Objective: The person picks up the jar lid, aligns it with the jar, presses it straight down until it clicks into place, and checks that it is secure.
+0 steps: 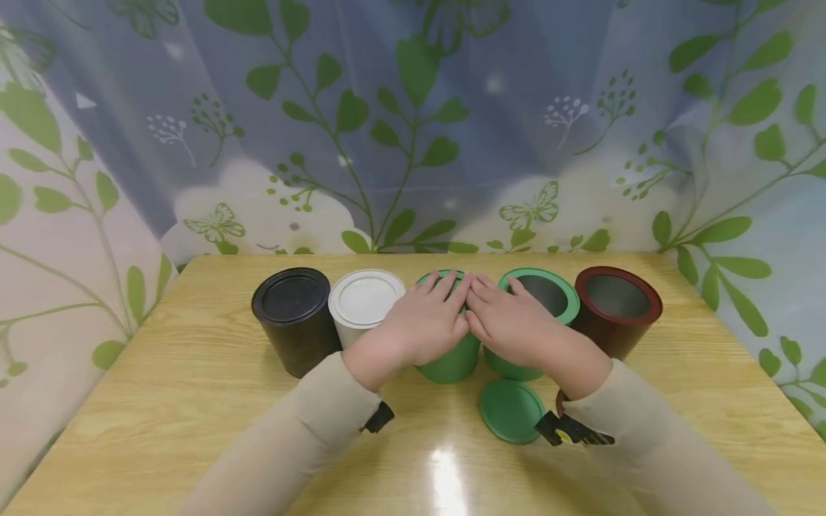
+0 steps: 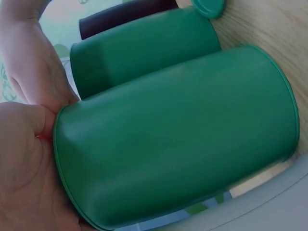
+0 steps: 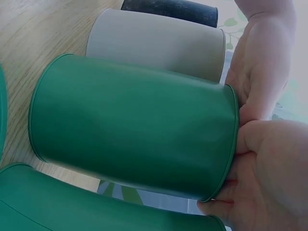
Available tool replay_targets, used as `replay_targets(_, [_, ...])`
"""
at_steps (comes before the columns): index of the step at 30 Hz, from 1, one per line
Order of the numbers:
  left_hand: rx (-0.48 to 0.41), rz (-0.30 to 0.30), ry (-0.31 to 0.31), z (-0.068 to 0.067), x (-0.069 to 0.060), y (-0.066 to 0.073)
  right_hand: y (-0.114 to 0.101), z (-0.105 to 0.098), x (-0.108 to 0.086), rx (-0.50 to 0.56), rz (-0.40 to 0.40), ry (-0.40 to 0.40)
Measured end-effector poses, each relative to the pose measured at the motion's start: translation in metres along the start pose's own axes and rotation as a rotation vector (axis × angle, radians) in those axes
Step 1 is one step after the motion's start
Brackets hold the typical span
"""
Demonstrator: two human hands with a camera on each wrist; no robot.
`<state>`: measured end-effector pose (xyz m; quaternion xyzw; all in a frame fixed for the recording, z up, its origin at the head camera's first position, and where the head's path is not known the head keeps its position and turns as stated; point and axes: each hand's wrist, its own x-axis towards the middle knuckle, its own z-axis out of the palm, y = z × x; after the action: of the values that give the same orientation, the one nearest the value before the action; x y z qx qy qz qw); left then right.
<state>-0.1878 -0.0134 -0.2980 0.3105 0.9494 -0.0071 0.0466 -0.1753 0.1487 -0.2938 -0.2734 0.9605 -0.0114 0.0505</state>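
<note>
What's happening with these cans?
Someone's left hand and right hand both rest on top of the middle green can. To its left, a black can and a white can are lidded; to its right, another green can and a dark red can stand open. A green lid lies on the table in front.

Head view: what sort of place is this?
Probably an indoor tabletop recording station, not a working kitchen: a wooden table, a leaf-print curtain behind it, and five cans set in a row.
</note>
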Motion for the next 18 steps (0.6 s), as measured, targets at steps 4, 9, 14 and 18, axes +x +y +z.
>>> replay_targets(4, [0.009,0.016,0.032,0.0038,-0.0030,-0.0030,-0.0018,0.0013,0.0017,-0.017,0.001,0.004])
replay_targets(9, [0.028,0.004,0.067,0.0067,-0.0043,-0.0025,-0.0011,0.0021,0.0015,-0.017,-0.007,0.023])
replay_targets(14, [0.037,0.021,0.089,0.0088,-0.0040,-0.0026,-0.0004,0.0019,0.0006,-0.026,-0.001,0.013])
replay_targets(18, [0.025,0.020,0.088,0.0105,-0.0041,-0.0025,-0.0005,0.0033,0.0005,-0.017,0.002,0.012])
